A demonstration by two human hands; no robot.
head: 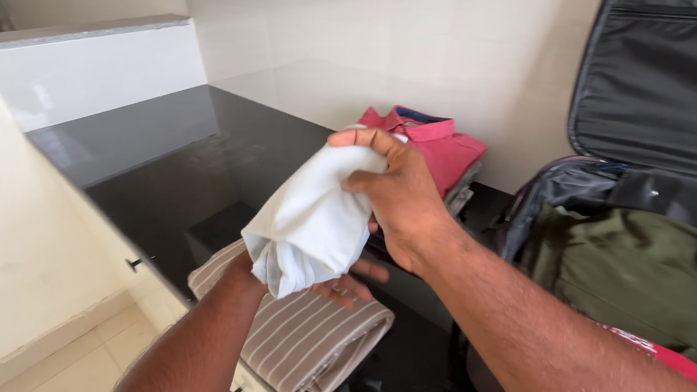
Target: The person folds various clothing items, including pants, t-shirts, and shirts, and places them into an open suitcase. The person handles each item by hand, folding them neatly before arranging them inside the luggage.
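**Both hands on the white cloth**

I see my right hand (397, 198) curled over the top of a bunched white cloth (310, 222), fingers closed on it. My left hand (337, 288) lies open, palm up, beneath the bundle, supporting it above a folded striped garment (304, 341) on the black counter (192, 168), beside an open suitcase (680, 95).

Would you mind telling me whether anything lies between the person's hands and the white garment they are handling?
Nothing visible does: the right hand grips the white garment from above and the left hand supports it from beneath, above the striped folded cloth.
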